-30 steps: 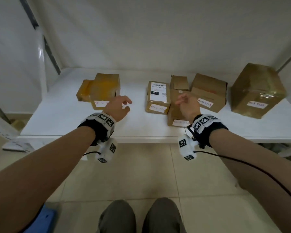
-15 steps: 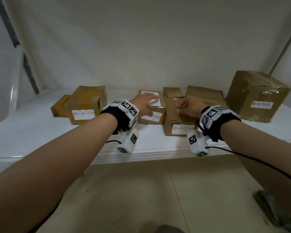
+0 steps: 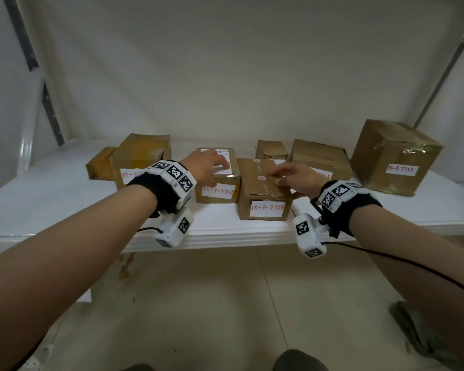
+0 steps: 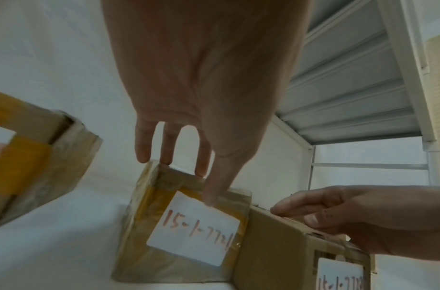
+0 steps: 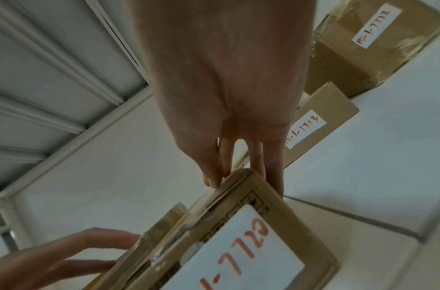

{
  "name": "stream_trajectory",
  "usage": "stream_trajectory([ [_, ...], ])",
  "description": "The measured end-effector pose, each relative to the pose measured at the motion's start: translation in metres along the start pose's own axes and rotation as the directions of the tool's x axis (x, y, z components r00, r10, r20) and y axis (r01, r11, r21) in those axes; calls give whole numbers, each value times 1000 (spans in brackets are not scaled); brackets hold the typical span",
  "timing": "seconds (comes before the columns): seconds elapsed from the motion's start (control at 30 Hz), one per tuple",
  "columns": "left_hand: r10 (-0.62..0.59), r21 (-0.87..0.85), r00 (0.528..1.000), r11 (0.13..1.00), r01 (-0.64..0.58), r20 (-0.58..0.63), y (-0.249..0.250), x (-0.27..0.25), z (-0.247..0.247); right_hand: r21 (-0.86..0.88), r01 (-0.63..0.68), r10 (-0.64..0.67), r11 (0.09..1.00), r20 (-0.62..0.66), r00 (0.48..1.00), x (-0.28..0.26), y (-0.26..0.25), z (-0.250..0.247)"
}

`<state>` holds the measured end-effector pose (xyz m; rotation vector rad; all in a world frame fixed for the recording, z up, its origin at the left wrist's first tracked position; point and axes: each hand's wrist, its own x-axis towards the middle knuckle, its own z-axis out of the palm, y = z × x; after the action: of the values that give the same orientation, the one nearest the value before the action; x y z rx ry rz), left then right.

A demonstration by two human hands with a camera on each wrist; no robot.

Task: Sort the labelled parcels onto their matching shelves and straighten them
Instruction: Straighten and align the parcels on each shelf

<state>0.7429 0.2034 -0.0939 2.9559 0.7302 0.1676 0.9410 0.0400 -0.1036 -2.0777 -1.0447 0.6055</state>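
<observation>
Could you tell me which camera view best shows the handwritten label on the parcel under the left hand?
The left wrist view: the label fills the frame, unobstructed. In the head view it is small and partly behind the left wristband. The right wrist view doesn't show it.

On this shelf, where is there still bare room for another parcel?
The white shelf is bare left of the small yellow-taped cardboard box, and along its front edge right of the front brown labelled parcel. The middle, where both hands work, is crowded with touching boxes.

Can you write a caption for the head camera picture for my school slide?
Two hands rest on neighbouring labelled cardboard boxes on a white shelf.
</observation>
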Motion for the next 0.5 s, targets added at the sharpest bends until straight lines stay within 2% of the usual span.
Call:
stream_trajectory([
  [0.1, 13, -18, 999, 1000, -14, -33, -9, -14, -2, -1, -7, 7, 1000, 35, 999, -8, -9, 7],
  [0.2, -4, -51, 999, 999, 2, -48, -17, -25, -4, -82, 8, -5, 997, 31, 1000, -13, -17, 11],
  [0.33, -11, -169, 999, 985, 17, 37, -21, -38, -2, -229, -23, 31, 973, 34, 999, -15, -27, 24],
  [0.4, -26, -223, 997, 975, 9, -71, -26, -46, -9, -252, -54, 62, 966, 24, 998, -11, -30, 35],
  [0.5, -154, -195, 950, 975, 102, -272, -49, -57, -32, -335, -91, 106, 938, 26, 994, -4, -39, 54],
])
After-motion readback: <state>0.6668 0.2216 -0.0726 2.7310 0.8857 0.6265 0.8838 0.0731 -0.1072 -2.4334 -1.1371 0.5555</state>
